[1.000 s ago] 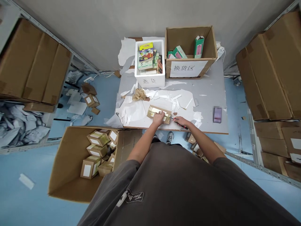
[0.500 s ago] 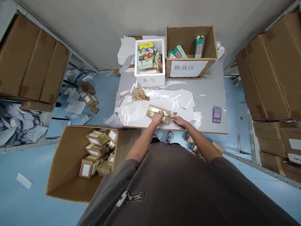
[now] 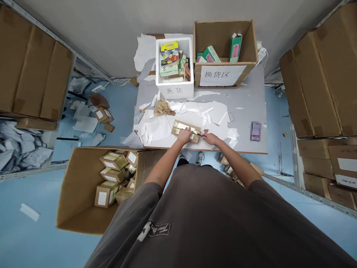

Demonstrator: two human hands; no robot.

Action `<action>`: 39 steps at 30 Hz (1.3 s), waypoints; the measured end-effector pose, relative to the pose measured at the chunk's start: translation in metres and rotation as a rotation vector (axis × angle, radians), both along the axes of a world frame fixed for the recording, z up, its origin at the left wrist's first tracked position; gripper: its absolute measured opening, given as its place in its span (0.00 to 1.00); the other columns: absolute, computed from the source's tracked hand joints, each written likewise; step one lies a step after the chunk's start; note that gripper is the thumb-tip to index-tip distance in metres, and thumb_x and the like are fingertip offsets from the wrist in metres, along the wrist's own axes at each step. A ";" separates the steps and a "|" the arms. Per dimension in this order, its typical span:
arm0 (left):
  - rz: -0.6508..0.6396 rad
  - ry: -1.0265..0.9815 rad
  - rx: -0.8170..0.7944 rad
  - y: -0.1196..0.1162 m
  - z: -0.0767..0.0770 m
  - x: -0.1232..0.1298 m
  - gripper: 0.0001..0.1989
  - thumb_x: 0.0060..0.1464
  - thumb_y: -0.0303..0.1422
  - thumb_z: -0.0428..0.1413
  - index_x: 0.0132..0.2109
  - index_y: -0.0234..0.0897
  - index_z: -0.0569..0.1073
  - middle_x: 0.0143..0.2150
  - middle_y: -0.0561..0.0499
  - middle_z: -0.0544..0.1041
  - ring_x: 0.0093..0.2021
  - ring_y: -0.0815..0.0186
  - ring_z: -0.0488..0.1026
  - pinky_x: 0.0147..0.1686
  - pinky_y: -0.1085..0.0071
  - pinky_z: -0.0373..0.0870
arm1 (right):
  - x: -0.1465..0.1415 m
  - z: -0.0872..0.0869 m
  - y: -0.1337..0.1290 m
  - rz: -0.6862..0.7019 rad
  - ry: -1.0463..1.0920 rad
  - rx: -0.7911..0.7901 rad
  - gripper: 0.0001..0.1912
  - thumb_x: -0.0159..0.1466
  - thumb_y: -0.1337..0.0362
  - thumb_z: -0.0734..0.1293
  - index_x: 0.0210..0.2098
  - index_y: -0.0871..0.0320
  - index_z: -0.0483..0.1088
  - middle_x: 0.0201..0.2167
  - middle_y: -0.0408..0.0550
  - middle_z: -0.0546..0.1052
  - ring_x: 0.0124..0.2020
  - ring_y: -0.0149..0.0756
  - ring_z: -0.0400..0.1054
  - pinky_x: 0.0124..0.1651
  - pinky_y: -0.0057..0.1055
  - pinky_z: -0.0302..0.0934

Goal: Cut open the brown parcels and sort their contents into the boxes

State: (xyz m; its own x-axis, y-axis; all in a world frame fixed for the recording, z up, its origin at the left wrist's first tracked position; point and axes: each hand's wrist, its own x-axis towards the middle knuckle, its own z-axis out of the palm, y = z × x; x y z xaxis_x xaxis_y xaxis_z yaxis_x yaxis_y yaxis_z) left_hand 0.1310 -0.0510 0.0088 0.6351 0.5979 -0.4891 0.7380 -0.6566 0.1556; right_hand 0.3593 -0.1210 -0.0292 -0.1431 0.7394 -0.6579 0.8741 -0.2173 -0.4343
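Note:
A small brown cardboard box (image 3: pixel 178 127), sealed with shiny tape and bearing a white label, lies slightly askew at the table's front. My left hand (image 3: pixel 184 135) grips it from the near side, fingers over its top. In my right hand (image 3: pixel 211 138) is a utility knife (image 3: pixel 203 136) with a red and black handle, mostly covered by my fingers. Its tip reaches the box's right end; how deep the blade goes I cannot tell. Torn white paper (image 3: pixel 156 130) lies under and around the box, with crumpled brown paper (image 3: pixel 162 108) behind it.
At the back of the table (image 3: pixel 248 108) stand a white foam box (image 3: pixel 175 93) of small packages and an open carton (image 3: pixel 225 65) with green boxes. A phone-like object (image 3: pixel 255 131) lies at right. A large carton (image 3: pixel 80 216) of parcels stands lower left; shelves flank both sides.
My right hand and the knife have moved slightly left and up, against the box's right end. My left hand still holds the box. The whole view has shifted a little.

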 end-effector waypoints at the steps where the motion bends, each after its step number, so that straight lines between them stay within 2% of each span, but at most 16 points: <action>1: 0.000 0.004 -0.003 0.000 0.000 0.000 0.28 0.54 0.38 0.73 0.61 0.45 0.80 0.72 0.41 0.72 0.68 0.47 0.71 0.63 0.56 0.70 | 0.001 0.001 0.000 0.020 0.005 -0.004 0.17 0.79 0.53 0.61 0.53 0.57 0.76 0.56 0.59 0.82 0.55 0.53 0.76 0.51 0.36 0.66; 4: -0.002 -0.001 0.009 -0.001 -0.002 -0.001 0.27 0.54 0.39 0.74 0.60 0.45 0.81 0.73 0.42 0.72 0.69 0.46 0.70 0.62 0.57 0.71 | 0.000 0.002 -0.002 -0.024 0.066 0.002 0.15 0.79 0.54 0.61 0.49 0.57 0.75 0.50 0.58 0.83 0.51 0.49 0.77 0.49 0.33 0.67; 6: -0.009 -0.004 0.013 -0.001 -0.002 -0.001 0.27 0.54 0.40 0.74 0.60 0.45 0.82 0.72 0.42 0.72 0.69 0.47 0.70 0.62 0.57 0.71 | -0.001 0.001 -0.005 -0.116 0.144 -0.038 0.14 0.80 0.55 0.61 0.46 0.56 0.74 0.40 0.53 0.83 0.40 0.45 0.78 0.43 0.32 0.68; 9: -0.021 0.005 0.007 0.001 -0.002 -0.001 0.27 0.54 0.40 0.74 0.60 0.44 0.82 0.72 0.41 0.72 0.69 0.48 0.70 0.61 0.59 0.72 | -0.003 0.000 -0.011 -0.251 0.310 -0.166 0.13 0.80 0.55 0.61 0.41 0.55 0.69 0.24 0.43 0.75 0.23 0.36 0.69 0.31 0.29 0.65; 12: -0.008 0.019 0.000 0.003 -0.003 0.001 0.28 0.53 0.40 0.75 0.60 0.46 0.82 0.71 0.42 0.73 0.68 0.48 0.71 0.61 0.60 0.73 | -0.005 -0.002 -0.015 -0.365 0.419 -0.212 0.14 0.80 0.55 0.61 0.38 0.53 0.65 0.20 0.37 0.68 0.17 0.32 0.62 0.24 0.27 0.60; 16: -0.004 0.008 0.007 0.000 -0.004 0.000 0.31 0.51 0.40 0.76 0.62 0.46 0.82 0.74 0.41 0.70 0.70 0.46 0.70 0.61 0.59 0.74 | -0.011 -0.002 -0.018 -0.366 0.448 -0.199 0.13 0.80 0.55 0.61 0.39 0.52 0.65 0.19 0.36 0.68 0.16 0.32 0.61 0.23 0.28 0.59; 20: 0.027 -0.026 -0.008 -0.003 -0.005 -0.003 0.32 0.49 0.40 0.78 0.61 0.48 0.83 0.75 0.41 0.68 0.71 0.43 0.68 0.62 0.59 0.75 | -0.010 0.000 -0.017 -0.287 0.328 -0.136 0.12 0.80 0.57 0.59 0.42 0.54 0.69 0.23 0.40 0.73 0.20 0.35 0.66 0.29 0.29 0.63; 24: 0.043 -0.034 -0.041 -0.001 -0.003 -0.002 0.30 0.51 0.38 0.76 0.61 0.47 0.83 0.76 0.42 0.68 0.74 0.43 0.66 0.65 0.58 0.73 | 0.001 0.003 -0.013 -0.121 0.158 -0.056 0.14 0.79 0.56 0.62 0.45 0.57 0.74 0.37 0.51 0.82 0.36 0.42 0.77 0.42 0.32 0.66; 27: 0.024 -0.005 -0.056 0.002 -0.002 0.001 0.30 0.51 0.37 0.76 0.61 0.45 0.82 0.76 0.41 0.68 0.74 0.44 0.66 0.66 0.57 0.73 | 0.001 0.006 -0.005 -0.063 0.057 0.037 0.15 0.79 0.55 0.62 0.50 0.58 0.76 0.50 0.59 0.83 0.51 0.51 0.77 0.49 0.35 0.66; 29: 0.005 0.010 -0.050 0.003 -0.002 0.001 0.30 0.52 0.38 0.76 0.62 0.44 0.82 0.76 0.39 0.68 0.74 0.44 0.66 0.65 0.58 0.72 | -0.004 0.007 -0.001 -0.060 0.050 0.052 0.16 0.79 0.55 0.61 0.51 0.58 0.76 0.53 0.59 0.82 0.54 0.52 0.76 0.50 0.35 0.66; 31: -0.012 0.005 -0.037 0.002 -0.004 0.000 0.30 0.52 0.39 0.75 0.62 0.44 0.82 0.76 0.39 0.68 0.74 0.44 0.66 0.65 0.59 0.72 | -0.008 0.008 0.000 -0.072 0.079 0.034 0.15 0.79 0.55 0.62 0.50 0.57 0.76 0.52 0.58 0.82 0.51 0.50 0.77 0.49 0.34 0.66; 34: -0.002 -0.026 -0.021 0.000 -0.006 -0.003 0.30 0.51 0.39 0.76 0.61 0.45 0.82 0.75 0.40 0.69 0.74 0.44 0.66 0.65 0.59 0.72 | -0.008 0.008 -0.003 -0.120 0.142 -0.046 0.14 0.79 0.56 0.62 0.45 0.57 0.74 0.41 0.54 0.83 0.38 0.43 0.77 0.42 0.32 0.66; 36: 0.023 -0.042 -0.021 -0.001 -0.007 -0.003 0.31 0.49 0.38 0.77 0.60 0.45 0.83 0.75 0.40 0.70 0.73 0.43 0.68 0.65 0.59 0.72 | -0.005 0.009 -0.004 -0.152 0.205 -0.121 0.13 0.79 0.56 0.61 0.42 0.56 0.71 0.31 0.48 0.80 0.28 0.38 0.72 0.34 0.30 0.64; 39: 0.034 -0.037 -0.040 -0.001 -0.007 -0.001 0.30 0.49 0.38 0.77 0.60 0.45 0.83 0.75 0.40 0.70 0.72 0.43 0.68 0.66 0.59 0.72 | -0.002 0.010 -0.004 -0.215 0.325 -0.204 0.12 0.79 0.58 0.61 0.39 0.54 0.66 0.22 0.39 0.71 0.19 0.33 0.65 0.26 0.27 0.60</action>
